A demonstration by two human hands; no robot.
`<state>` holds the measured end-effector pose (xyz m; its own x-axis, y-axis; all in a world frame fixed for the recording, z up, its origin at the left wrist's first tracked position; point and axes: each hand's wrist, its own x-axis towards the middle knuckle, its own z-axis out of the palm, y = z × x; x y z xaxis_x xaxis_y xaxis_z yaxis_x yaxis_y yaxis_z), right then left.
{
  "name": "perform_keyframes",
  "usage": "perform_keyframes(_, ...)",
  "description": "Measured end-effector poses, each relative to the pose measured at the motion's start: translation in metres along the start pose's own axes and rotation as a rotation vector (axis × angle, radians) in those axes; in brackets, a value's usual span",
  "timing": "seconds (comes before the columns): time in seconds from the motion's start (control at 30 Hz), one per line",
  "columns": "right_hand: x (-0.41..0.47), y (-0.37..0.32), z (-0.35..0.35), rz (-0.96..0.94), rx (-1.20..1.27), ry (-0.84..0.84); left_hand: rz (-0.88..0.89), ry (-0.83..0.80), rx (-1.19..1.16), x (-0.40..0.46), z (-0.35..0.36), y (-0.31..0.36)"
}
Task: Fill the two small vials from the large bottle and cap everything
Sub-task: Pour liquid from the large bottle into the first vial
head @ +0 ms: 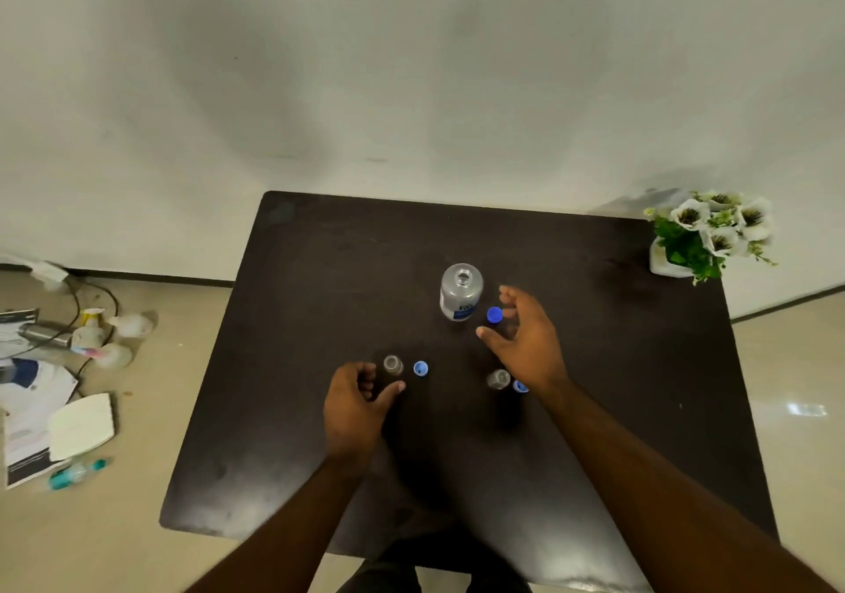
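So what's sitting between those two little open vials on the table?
In the head view, a small blue cap lies just right of the left vial; from there to the right vial is bare dark table.

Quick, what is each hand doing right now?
Left hand: fingers loosely curled, holding nothing, beside a small vial.
Right hand: open, fingers spread at the blue cap.

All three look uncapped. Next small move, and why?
Probably close the right hand round the large bottle and lift it toward the left vial. The bottle's mouth is open, its blue cap lies on the table beside it, and both vials stand open with their caps alongside. The left hand is beside the left vial, placed to steady it.
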<state>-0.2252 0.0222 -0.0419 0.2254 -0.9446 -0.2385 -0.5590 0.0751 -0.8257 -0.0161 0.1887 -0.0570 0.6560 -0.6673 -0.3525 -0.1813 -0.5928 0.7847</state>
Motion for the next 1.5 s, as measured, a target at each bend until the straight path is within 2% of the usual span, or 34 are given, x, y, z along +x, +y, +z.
perform_keyframes(0.17,0.018,-0.012,0.022,0.027,0.052,-0.08,0.066,-0.092,0.037,0.026,0.005,-0.009)
perform_keyframes(0.37,0.033,-0.015,0.036,-0.041,0.062,-0.111,0.167,-0.216,0.116,0.043,0.008,-0.017)
perform_keyframes(0.63,0.046,-0.018,0.039,0.0,0.058,-0.072,0.161,-0.21,0.09,0.051,0.006,-0.008)
perform_keyframes(0.87,0.039,-0.037,0.026,-0.083,0.069,-0.031,0.245,-0.237,0.004,0.053,-0.004,0.025)
perform_keyframes(1.03,0.018,-0.082,-0.013,-0.231,0.144,0.039,0.46,-0.199,-0.047,0.048,-0.015,0.079)
perform_keyframes(1.17,0.002,-0.129,-0.063,-0.369,0.142,0.126,0.607,-0.229,-0.111,0.039,-0.026,0.147)
perform_keyframes(1.5,-0.026,-0.245,-0.206,-0.643,-0.175,0.365,0.828,-0.199,-0.356,-0.02,-0.06,0.342)
